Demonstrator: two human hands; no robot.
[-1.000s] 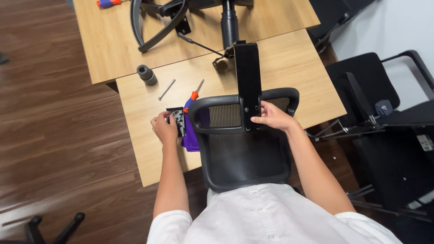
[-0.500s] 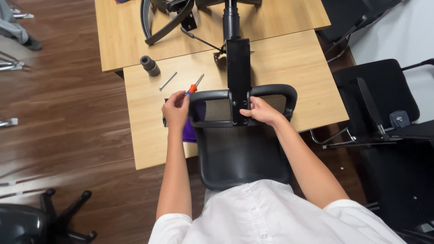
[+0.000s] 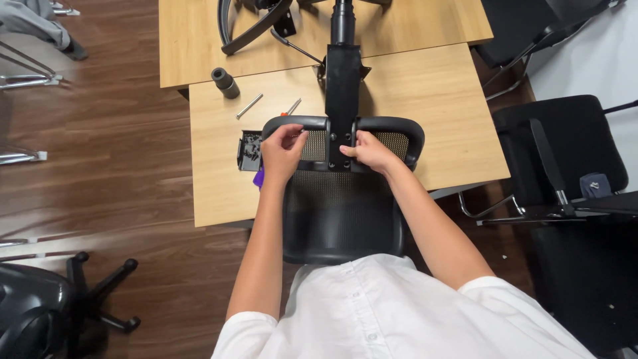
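Note:
A black mesh chair backrest [image 3: 345,213] lies across the near edge of a wooden table [image 3: 432,119], its lower part over my lap. A long black bracket [image 3: 342,86] runs from its top rail toward the far side. My left hand [image 3: 282,154] hovers at the rail's left part, thumb and fingers pinched on what looks like a small dark screw. My right hand [image 3: 369,151] grips the bracket's lower end where it meets the mesh. Just left of my left hand sits a small black tray of screws [image 3: 248,150], with a purple object [image 3: 258,178] below it.
On the table lie an orange-handled screwdriver [image 3: 290,108], a metal bolt [image 3: 249,106] and a black cylinder [image 3: 224,82]. Curved black chair parts [image 3: 256,30] rest on the far table. Black chairs [image 3: 565,153] stand to the right, and a wheeled chair base [image 3: 100,292] at lower left.
My left hand left the screw tray and moved right onto the backrest's top rail. My right hand shifted left from the rail to the bracket. The view moved so the table sits more central.

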